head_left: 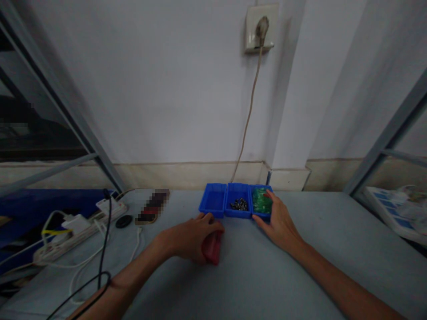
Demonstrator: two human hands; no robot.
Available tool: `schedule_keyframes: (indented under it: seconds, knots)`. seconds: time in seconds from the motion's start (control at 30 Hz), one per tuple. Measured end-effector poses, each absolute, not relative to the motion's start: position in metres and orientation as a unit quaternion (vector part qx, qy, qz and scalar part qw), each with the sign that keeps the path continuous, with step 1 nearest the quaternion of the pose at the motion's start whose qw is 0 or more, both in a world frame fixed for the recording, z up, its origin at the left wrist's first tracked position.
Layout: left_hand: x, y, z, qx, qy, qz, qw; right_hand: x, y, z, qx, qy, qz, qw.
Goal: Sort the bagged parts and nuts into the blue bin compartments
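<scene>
My left hand (196, 235) is closed around a small red bin-like piece (212, 248), tilted just above or on the table; my fingers hide part of it. Three blue plastic bins stand side by side before me. The left bin (213, 198) shows a bare floor. In the middle bin (237, 191) lie several small, shiny, dark metal pieces (239, 204). A green, glossy plastic-looking bundle (261, 201) fills the right bin (262, 216). My right hand (280, 222) grips that bin, thumb at its front edge and fingers at its right side, near a bit of red.
On the grey table (260, 280), a power strip (80, 233) with plugs and loose cables lies left, beside a round black disc (123, 221) and a blurred-out flat object (153, 206). A white wall stands behind; a blue-and-white tray (393, 213) is far right.
</scene>
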State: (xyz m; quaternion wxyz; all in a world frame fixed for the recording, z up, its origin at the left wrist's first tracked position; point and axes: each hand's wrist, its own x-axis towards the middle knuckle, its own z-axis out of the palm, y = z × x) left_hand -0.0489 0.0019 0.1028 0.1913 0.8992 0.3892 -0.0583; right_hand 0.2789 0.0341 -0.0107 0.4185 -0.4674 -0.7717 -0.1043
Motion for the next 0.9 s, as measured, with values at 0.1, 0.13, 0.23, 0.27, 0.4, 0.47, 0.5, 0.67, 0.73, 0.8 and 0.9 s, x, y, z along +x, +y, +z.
schedule_keyframes:
  seconds: [0.1, 0.13, 0.23, 0.27, 0.4, 0.47, 0.5, 0.67, 0.73, 0.8, 0.9]
  knots:
    - [-0.048, -0.003, 0.112, 0.904, 0.384, -0.037, 0.187, 0.279, 0.034, -0.010, -0.468, -0.772, -0.104, 0.417]
    - [-0.048, -0.005, 0.116, 0.905, 0.381, -0.029, 0.187, 0.279, 0.034, -0.010, -0.468, -0.772, -0.105, 0.417]
    - [-0.047, -0.010, 0.126, 0.906, 0.376, -0.015, 0.191, 0.279, 0.034, -0.010, -0.468, -0.771, -0.109, 0.417]
    - [-0.046, -0.010, 0.128, 0.905, 0.377, -0.014, 0.197, 0.279, 0.034, -0.011, -0.469, -0.771, -0.110, 0.417]
    - [-0.046, -0.011, 0.127, 0.896, 0.394, -0.033, 0.203, 0.280, 0.034, -0.010, -0.469, -0.773, -0.110, 0.413]
    - [-0.046, -0.011, 0.120, 0.895, 0.400, -0.048, 0.193, 0.280, 0.034, -0.010, -0.468, -0.775, -0.110, 0.411]
    - [-0.046, -0.011, 0.116, 0.896, 0.398, -0.053, 0.190, 0.280, 0.033, -0.010, -0.467, -0.776, -0.110, 0.410]
    - [-0.044, -0.008, 0.096, 0.904, 0.378, -0.059, 0.193, 0.279, 0.032, -0.008, -0.466, -0.777, -0.105, 0.411]
    - [-0.043, -0.006, 0.094, 0.906, 0.371, -0.052, 0.197, 0.280, 0.033, -0.008, -0.465, -0.778, -0.105, 0.410]
    - [-0.043, -0.004, 0.096, 0.910, 0.365, -0.040, 0.193, 0.280, 0.033, -0.009, -0.465, -0.778, -0.107, 0.409]
    - [-0.044, -0.003, 0.104, 0.914, 0.359, -0.022, 0.189, 0.281, 0.034, -0.010, -0.466, -0.779, -0.107, 0.406]
